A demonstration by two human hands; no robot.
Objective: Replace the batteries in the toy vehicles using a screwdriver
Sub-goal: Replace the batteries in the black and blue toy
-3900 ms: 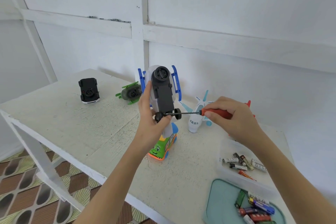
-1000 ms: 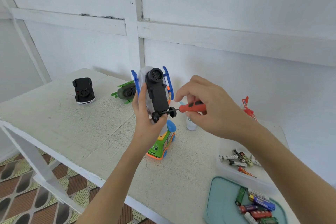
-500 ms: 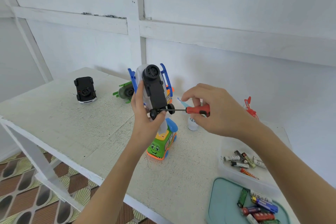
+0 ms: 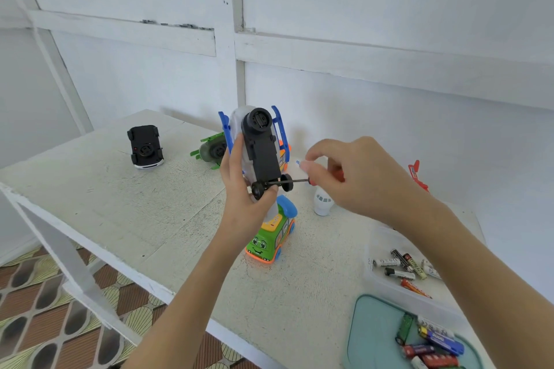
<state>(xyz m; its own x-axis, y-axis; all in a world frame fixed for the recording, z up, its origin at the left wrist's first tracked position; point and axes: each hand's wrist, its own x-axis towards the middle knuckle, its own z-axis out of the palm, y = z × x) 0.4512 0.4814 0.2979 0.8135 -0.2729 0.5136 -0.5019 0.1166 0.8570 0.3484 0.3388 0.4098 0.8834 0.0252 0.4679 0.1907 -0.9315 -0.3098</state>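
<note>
The toy [image 4: 260, 153] I hold shows a black underside and blue rails; my screwdriver [image 4: 337, 175] handle is red; the bus [image 4: 271, 237] is green and orange; the tray [image 4: 377, 338] is teal

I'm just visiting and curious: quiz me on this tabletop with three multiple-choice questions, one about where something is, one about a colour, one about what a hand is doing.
1. Where does the green cartoon-faced toy bus stand?
A. On the white table, just below the raised toy
B. Inside the clear plastic tub
C. On the patterned floor

2. What colour is the screwdriver handle?
A. Yellow
B. Red
C. Black

3. What is the left hand doing?
A. Resting flat on the table
B. Picking up a battery
C. Gripping the white toy vehicle with the black underside, held up off the table

Answers:
1 A, the bus sits on the white table under the left wrist.
2 B, red shows between the fingers of the right hand.
3 C, its fingers wrap the toy's body, underside facing the camera, while the screwdriver shaft meets its lower end.
</note>
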